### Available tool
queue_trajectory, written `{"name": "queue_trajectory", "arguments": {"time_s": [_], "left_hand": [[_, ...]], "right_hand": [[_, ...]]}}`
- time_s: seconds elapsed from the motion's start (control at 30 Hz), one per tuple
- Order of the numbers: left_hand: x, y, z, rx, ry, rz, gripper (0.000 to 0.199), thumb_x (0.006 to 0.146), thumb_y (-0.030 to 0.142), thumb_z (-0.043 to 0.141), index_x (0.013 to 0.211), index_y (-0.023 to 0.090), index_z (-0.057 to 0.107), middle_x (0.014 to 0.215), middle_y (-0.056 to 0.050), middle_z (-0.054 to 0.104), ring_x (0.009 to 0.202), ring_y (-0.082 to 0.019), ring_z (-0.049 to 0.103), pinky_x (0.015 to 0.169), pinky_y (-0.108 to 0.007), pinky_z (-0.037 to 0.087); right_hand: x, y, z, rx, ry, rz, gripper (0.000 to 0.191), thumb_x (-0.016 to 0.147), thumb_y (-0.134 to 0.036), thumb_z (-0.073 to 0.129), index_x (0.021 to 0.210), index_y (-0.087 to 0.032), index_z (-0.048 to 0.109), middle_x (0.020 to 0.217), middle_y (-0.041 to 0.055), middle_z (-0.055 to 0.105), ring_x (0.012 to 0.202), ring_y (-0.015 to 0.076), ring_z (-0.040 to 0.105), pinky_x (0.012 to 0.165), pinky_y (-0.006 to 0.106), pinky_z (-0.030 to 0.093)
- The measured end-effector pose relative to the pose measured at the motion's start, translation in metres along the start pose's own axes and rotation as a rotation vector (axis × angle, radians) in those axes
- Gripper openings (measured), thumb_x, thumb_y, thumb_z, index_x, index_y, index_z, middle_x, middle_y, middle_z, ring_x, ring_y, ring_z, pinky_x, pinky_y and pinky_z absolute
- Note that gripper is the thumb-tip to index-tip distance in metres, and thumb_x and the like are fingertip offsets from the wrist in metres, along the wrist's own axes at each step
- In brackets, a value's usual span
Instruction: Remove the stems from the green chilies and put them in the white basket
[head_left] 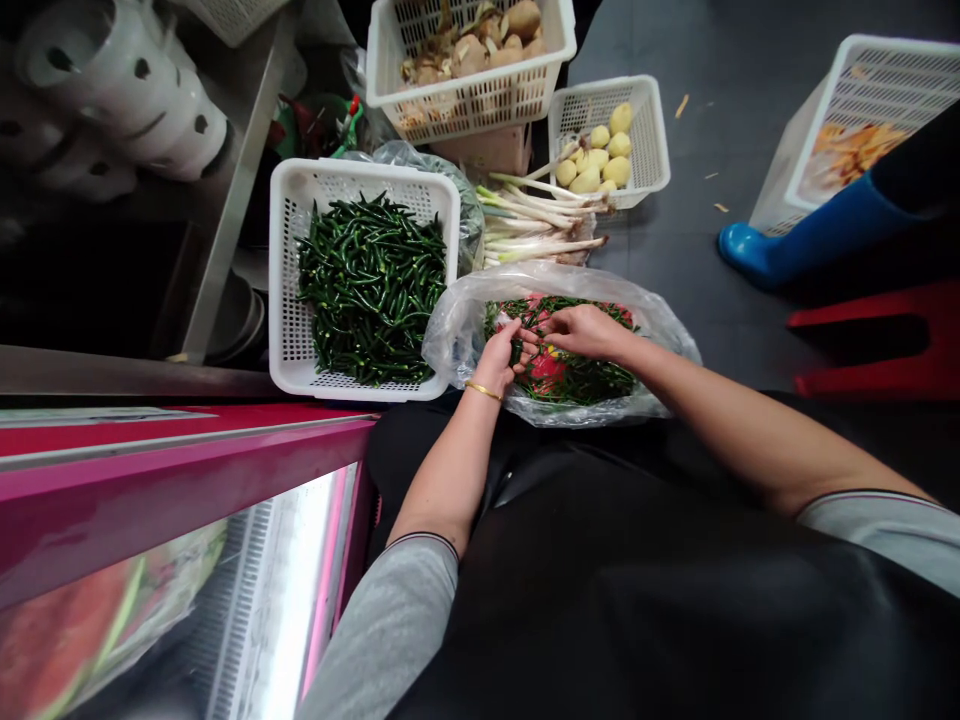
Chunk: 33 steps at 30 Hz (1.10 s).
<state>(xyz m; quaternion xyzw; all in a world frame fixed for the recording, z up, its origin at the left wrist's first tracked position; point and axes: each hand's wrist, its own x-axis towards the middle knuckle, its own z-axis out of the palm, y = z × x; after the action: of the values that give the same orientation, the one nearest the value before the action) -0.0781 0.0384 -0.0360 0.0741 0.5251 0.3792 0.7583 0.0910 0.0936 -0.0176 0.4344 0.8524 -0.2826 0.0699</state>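
My left hand is palm up over the left side of a clear plastic bag, fingers curled around some dark green chili peppers. Close beside it, my right hand is closed in a pinch, and whatever its fingertips hold is too small to make out. Inside the bag lie thin green stems or chilies over something red. To the left stands a white plastic basket with a heap of dark green chili peppers.
Behind the bag lie leeks or large scallions. Peeled potatoes fill a small white basket; a larger basket holds unpeeled ones. Another person's blue boot and a red stool are at right. A metal shelf and pink-framed case border the left.
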Motion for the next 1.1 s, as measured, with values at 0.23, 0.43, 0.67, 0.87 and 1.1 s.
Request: {"name": "queue_trajectory", "arguments": {"time_s": [0.23,0.43,0.67,0.87,1.1], "left_hand": [[-0.003,0.011,-0.010,-0.121,-0.008,0.064,0.037,0.088,0.044,0.053,0.067,0.013,0.056,0.052,-0.001,0.053,0.034,-0.004,0.039,0.033,-0.015,0.016],[-0.009,0.033,-0.013,-0.264,-0.053,0.183,0.034,0.084,0.043,0.061,0.068,0.015,0.053,0.054,0.001,0.051,0.040,-0.005,0.045,0.035,-0.014,0.022],[-0.013,0.027,-0.011,-0.273,-0.026,0.201,0.039,0.084,0.048,0.061,0.065,0.016,0.049,0.051,0.003,0.046,0.036,-0.004,0.038,0.034,-0.014,0.020],[-0.008,0.026,-0.014,-0.256,-0.008,0.205,0.034,0.084,0.042,0.063,0.067,0.015,0.050,0.051,0.005,0.043,0.035,-0.002,0.033,0.034,-0.014,0.017],[-0.013,0.024,-0.012,-0.201,-0.011,0.229,0.036,0.081,0.044,0.067,0.070,0.015,0.052,0.051,0.006,0.045,0.036,-0.001,0.033,0.034,-0.013,0.017]], "right_hand": [[0.028,0.006,0.016,-0.150,0.026,0.099,0.043,0.093,-0.031,0.043,0.131,-0.021,0.061,0.123,0.0134,0.062,0.097,0.0224,0.063,0.075,0.028,0.044],[-0.008,0.001,0.032,-0.359,-0.172,-0.129,0.039,0.096,-0.035,0.038,0.117,-0.022,0.068,0.104,0.0121,0.067,0.086,0.0223,0.064,0.069,0.029,0.042],[0.048,-0.010,0.024,-0.383,-0.049,-0.075,0.039,0.097,-0.027,0.033,0.119,-0.016,0.064,0.118,0.0187,0.062,0.093,0.0269,0.064,0.069,0.031,0.043],[0.038,0.005,0.028,-0.308,-0.162,-0.071,0.035,0.093,-0.032,0.045,0.115,-0.015,0.066,0.110,0.0141,0.069,0.094,0.0232,0.065,0.073,0.028,0.045],[0.033,0.017,0.010,-0.207,-0.075,-0.035,0.036,0.095,-0.035,0.041,0.112,-0.022,0.069,0.109,0.0086,0.070,0.095,0.0216,0.063,0.078,0.029,0.046]]}}
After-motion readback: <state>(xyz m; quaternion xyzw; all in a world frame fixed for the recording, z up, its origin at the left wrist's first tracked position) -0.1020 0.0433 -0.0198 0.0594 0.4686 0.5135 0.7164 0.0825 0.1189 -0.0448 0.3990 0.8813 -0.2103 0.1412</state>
